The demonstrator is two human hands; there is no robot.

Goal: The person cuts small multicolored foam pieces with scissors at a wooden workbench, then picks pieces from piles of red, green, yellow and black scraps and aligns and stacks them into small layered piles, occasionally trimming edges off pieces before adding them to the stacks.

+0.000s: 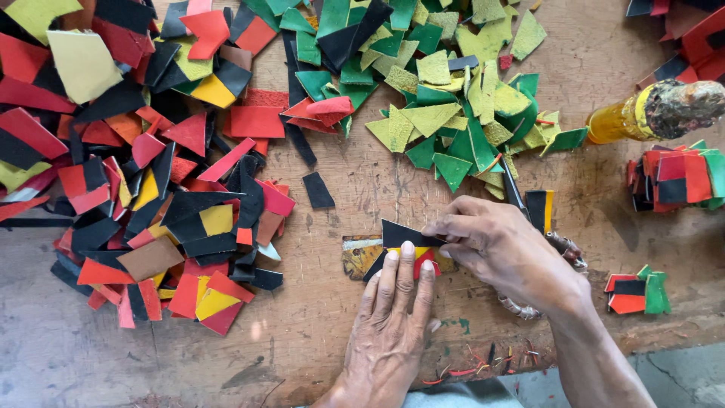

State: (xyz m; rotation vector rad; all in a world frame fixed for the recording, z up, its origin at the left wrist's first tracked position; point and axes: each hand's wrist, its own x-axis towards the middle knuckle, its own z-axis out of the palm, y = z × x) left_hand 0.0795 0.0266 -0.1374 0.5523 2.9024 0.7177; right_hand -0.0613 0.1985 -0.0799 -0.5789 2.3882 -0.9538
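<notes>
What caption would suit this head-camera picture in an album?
Both hands, left hand and right hand, press a black leather piece on a wooden table among coloured scraps.

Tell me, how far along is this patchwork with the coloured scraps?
Done, it seems: small joined pieces at the right, and another smaller set below them. In hand: the left hand presses flat a black, yellow and red patch on the wooden table while the right hand holds its edge. Left: big loose heaps of red and black scraps and green scraps.
</notes>
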